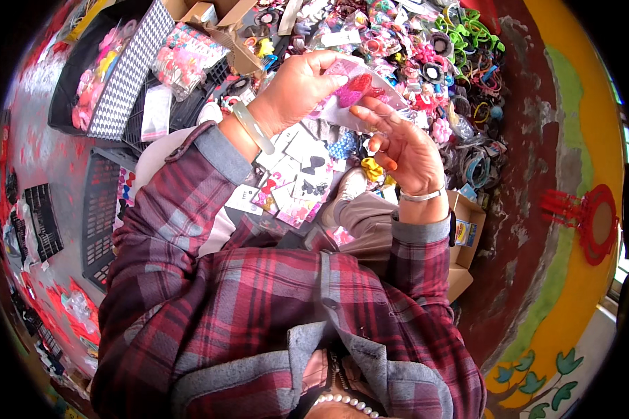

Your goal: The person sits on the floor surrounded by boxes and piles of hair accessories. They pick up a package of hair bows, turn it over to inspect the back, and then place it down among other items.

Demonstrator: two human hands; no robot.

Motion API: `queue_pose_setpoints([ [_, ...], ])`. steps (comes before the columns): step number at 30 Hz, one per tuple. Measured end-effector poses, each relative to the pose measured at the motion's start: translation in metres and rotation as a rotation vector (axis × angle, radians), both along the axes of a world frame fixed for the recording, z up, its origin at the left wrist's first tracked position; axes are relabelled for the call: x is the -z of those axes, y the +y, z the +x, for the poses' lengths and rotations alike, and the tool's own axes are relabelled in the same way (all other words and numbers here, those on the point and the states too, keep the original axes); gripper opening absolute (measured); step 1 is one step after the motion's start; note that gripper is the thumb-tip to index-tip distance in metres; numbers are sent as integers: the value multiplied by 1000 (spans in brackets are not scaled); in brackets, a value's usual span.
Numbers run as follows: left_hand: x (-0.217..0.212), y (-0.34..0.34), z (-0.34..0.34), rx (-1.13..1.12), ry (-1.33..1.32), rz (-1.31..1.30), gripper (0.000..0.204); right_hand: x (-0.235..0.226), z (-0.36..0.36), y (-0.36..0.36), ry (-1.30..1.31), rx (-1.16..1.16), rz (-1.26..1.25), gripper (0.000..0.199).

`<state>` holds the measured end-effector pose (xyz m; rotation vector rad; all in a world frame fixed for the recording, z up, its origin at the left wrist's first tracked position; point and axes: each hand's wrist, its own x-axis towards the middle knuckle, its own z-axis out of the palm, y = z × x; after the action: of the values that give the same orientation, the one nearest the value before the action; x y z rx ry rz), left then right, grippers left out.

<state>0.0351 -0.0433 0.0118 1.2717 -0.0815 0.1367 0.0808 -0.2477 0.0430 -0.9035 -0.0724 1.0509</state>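
My left hand (pixel 293 92) is closed on the left edge of a clear plastic packet (pixel 328 108), thumb on top. Glittery pink and red pieces (pixel 360 87), perhaps hair bows, show through the film. Close to the packet's lower right edge is my right hand (pixel 407 150), with bent fingers spread apart. Its fingertips come up to the film, and whether they touch it I cannot tell. Below both hands lie several cards (pixel 286 183) with small bows on them.
A large heap of hair accessories (pixel 398 42) spreads ahead, with green hair ties (pixel 468 35) at its right. To the left stand a checked box (pixel 129 70) and a dark plastic crate (pixel 103 216). A cardboard box (pixel 463 241) is beside my right forearm. The painted wall (pixel 587 126) bounds the right.
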Motion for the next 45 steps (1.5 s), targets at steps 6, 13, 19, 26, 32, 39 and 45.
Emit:
queue_pose_setpoints([
  [6,-1,-2,0,33,5,-61,26,5,2,0,13,-13,-36,40],
  [13,-3,-5,-1,8,16,-91,25,10,-2,2,47,78,-75,34],
  [19,-1,-3,0,-28,48,-28,24,13,-1,0,48,68,-24,33],
  [26,1,-3,1,8,40,-135,23,4,-4,5,-8,61,-69,33],
  [32,5,2,5,72,95,-315,25,-1,-3,1,-4,77,-117,30],
  [39,18,10,10,139,123,-336,25,-8,-5,0,-127,33,-289,32],
  [45,11,6,5,172,128,-294,33,-5,-4,0,-204,-14,-354,29],
])
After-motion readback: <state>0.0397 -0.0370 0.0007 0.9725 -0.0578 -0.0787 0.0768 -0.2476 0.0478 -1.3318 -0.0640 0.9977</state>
